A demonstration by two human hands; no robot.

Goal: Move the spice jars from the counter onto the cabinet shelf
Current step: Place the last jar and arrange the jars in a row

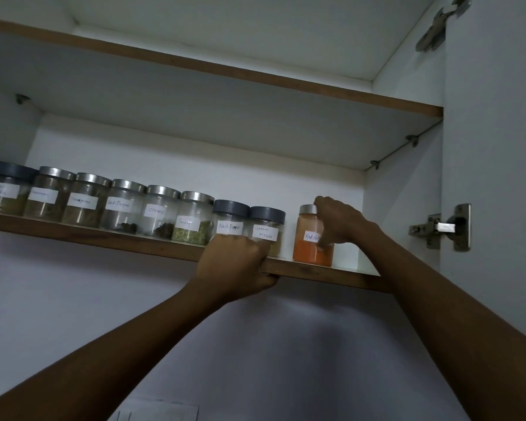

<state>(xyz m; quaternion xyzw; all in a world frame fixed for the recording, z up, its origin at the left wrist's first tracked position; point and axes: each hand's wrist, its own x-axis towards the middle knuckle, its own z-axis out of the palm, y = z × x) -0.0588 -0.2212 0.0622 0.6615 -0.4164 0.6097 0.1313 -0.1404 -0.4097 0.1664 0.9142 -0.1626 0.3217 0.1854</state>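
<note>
Head view, right hand clamped on orange jar, left hand gripping shelf edge

Handwritten jar labels, shelf.
Three leftmost blurred; Black Pepper jar, Cloves jar, Fennel jar, grey-lidded Black Pepper jar, Garam Masala jar, orange jar "Red chi…".

Row of jars on shelf, chilli jar rightmost, apart
</note>
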